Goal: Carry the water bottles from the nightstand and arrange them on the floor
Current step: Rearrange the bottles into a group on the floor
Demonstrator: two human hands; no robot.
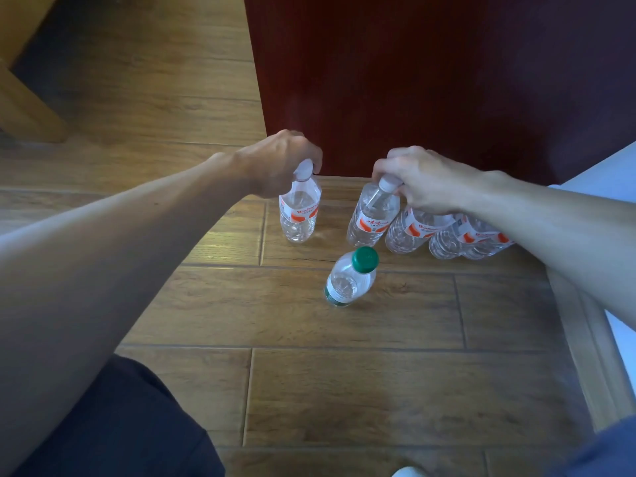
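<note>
Several clear water bottles stand on the wooden floor (344,390) in front of a dark red cabinet. My left hand (275,163) grips the white cap of the leftmost bottle (299,215), which has a red-and-white label. My right hand (420,182) grips the neck and white cap of a second red-label bottle (371,218). To its right, partly under my right forearm, more red-label bottles (413,232) stand in a row. A shorter bottle with a green cap (351,277) stands alone nearer to me.
The dark red cabinet (430,80) rises right behind the bottles. A light wooden furniture leg (24,105) is at the far left. A pale wooden frame (585,339) with white bedding runs along the right edge. My dark-clothed knee (120,425) is at the bottom left.
</note>
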